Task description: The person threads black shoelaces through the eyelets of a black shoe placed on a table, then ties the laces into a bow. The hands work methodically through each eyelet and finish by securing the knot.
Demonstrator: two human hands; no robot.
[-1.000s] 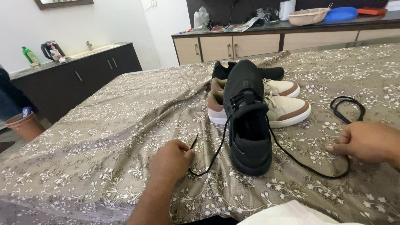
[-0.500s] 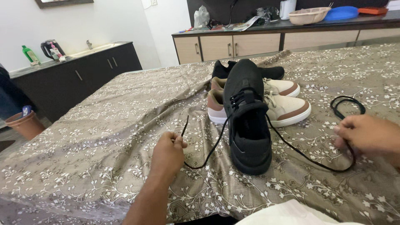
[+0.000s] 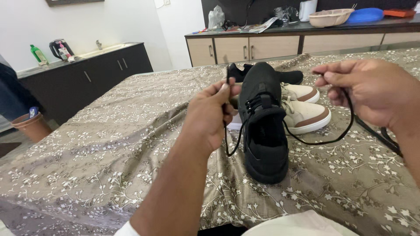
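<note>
Black knit sneaker (image 3: 264, 126) lying lengthwise between both, toe pointing away. Left hand (image 3: 210, 116) pinching one thin black lace (image 3: 316, 140) end; right hand (image 3: 376, 94) pinching the other.

My single head view: looks forward-down over bed (image 3: 87, 166) from near, toward far counter (image 3: 306, 37); hands close.

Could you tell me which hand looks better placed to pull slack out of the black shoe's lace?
Probably the right hand: its side of the lace hangs in a long loose loop. The left hand pinches its end close beside the black shoe.
</note>
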